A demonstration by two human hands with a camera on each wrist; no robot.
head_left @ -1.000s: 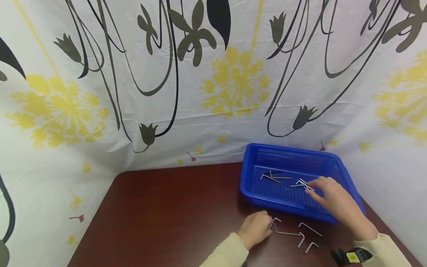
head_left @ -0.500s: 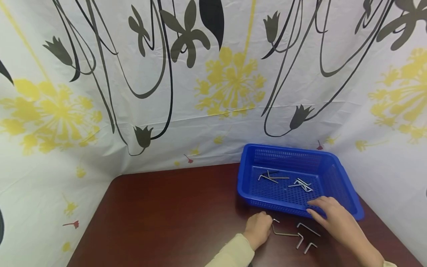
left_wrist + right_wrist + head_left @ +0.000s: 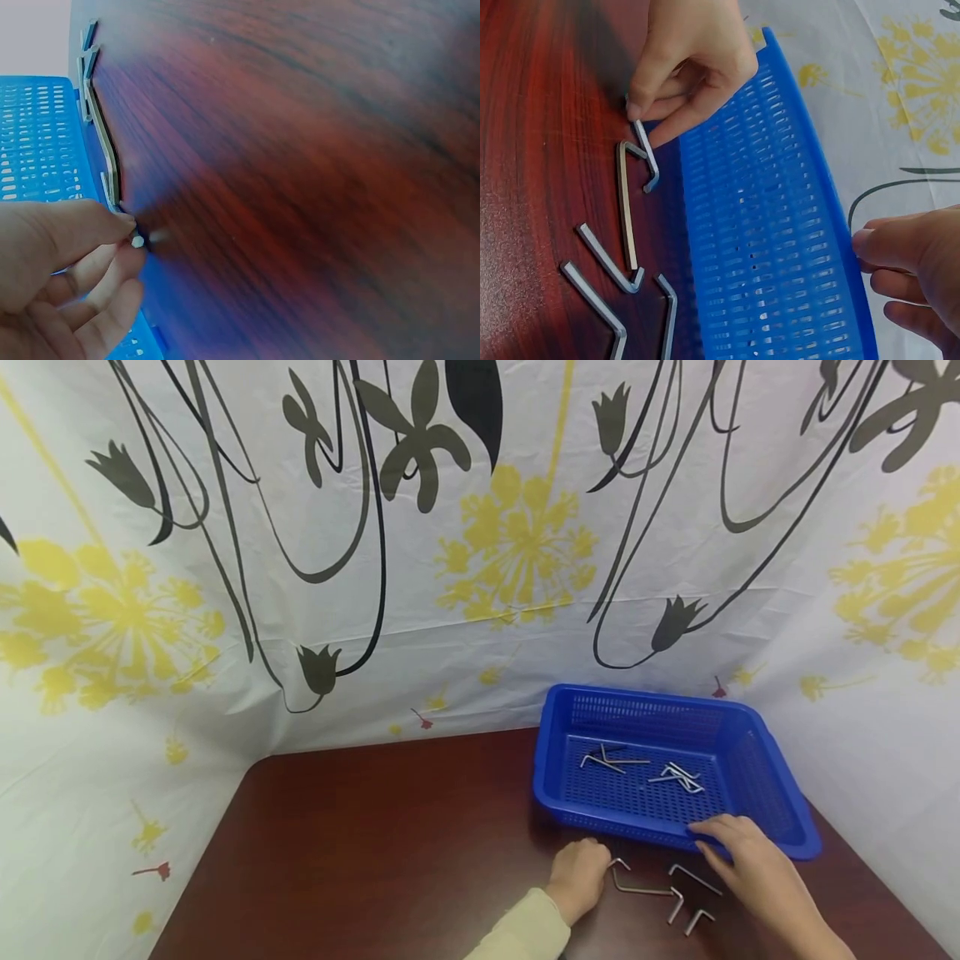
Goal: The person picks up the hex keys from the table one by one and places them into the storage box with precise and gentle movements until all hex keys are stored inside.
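My left hand (image 3: 579,878) pinches the end of a silver hex key (image 3: 646,146) between thumb and fingers, low over the table in front of the basket. In the left wrist view its six-sided tip (image 3: 137,241) pokes out of the pinch. Close beside it lies a longer, brassy hex key (image 3: 643,891). Several more silver hex keys, among them a long one (image 3: 696,879) and a short one (image 3: 697,920), lie to the right. My right hand (image 3: 757,868) holds nothing visible; its fingertips are at the front rim of the blue basket (image 3: 630,823).
Inside the basket lie two loose groups of hex keys, one to the left (image 3: 611,762) and one nearer the middle (image 3: 678,778). The dark wooden table (image 3: 390,843) stretches left. A patterned cloth (image 3: 450,635) hangs behind and on both sides.
My right hand has drawn back from the hex keys inside the basket to its front rim. The left hand stays at nearly the same place, and the view has shifted slightly.
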